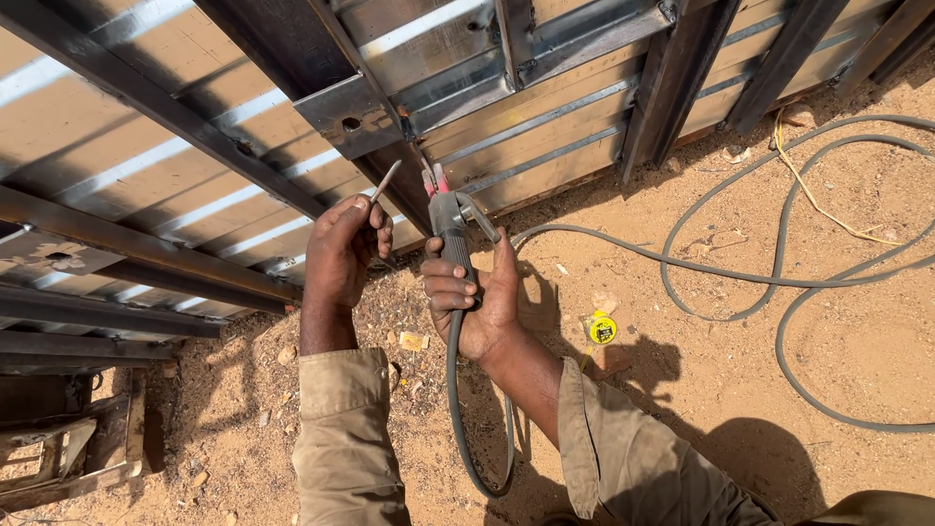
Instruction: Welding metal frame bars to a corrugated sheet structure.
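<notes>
Two hands: raised over sandy ground beside a metal gate frame [545, 107].
Left hand [343, 255]: fingers pinched shut on a thin welding rod [384, 182], its tip pointed up toward the frame.
Right hand [477, 292]: wrapped tight around the grey electrode holder [450, 219], held upright just beside the rod.
Cable [779, 282]: looped across the sand.
Tape measure [601, 329]: laid on the sand near the right wrist.
</notes>
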